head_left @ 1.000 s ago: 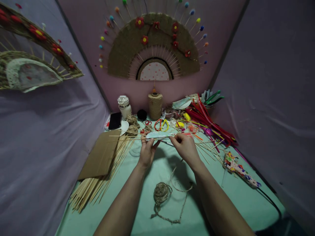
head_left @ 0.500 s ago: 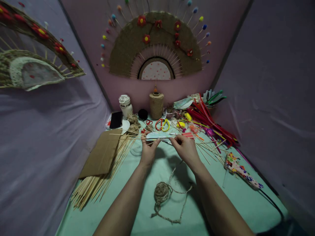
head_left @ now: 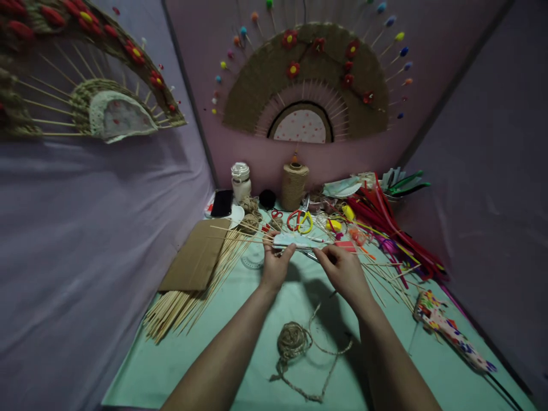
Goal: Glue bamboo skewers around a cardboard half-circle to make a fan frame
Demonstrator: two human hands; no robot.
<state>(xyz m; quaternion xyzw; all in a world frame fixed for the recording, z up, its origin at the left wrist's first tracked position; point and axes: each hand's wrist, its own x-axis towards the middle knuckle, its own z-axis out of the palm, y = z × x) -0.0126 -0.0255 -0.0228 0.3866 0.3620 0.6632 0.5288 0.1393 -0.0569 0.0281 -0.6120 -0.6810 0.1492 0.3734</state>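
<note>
In the middle of the head view, a flat pale-blue piece [head_left: 293, 240] is held up above the table, with thin wooden sticks [head_left: 237, 239] poking out sideways. My left hand [head_left: 276, 264] is closed on its left end, thumb along the near edge and fingers behind. At the right end, my right hand [head_left: 342, 268] pinches the near edge between thumb and fingers; exactly what its fingertips grip is too small to tell. Below the hands lies a coil of jute cord [head_left: 292, 341], its loose braided tail looping to the right.
Cardboard [head_left: 194, 257] lies over bamboo sticks [head_left: 165, 317] at left. Behind the hands are scissors [head_left: 300, 220], a twine spool [head_left: 294, 185] and a jar [head_left: 241, 181]. At right are red strips [head_left: 385, 222] and a patterned glue gun [head_left: 456, 334]. A decorated fan [head_left: 248, 85] hangs behind.
The view has turned left, so everything sits further right in the picture. Both hands keep their hold on the pale-blue piece, with little change in their pose.
</note>
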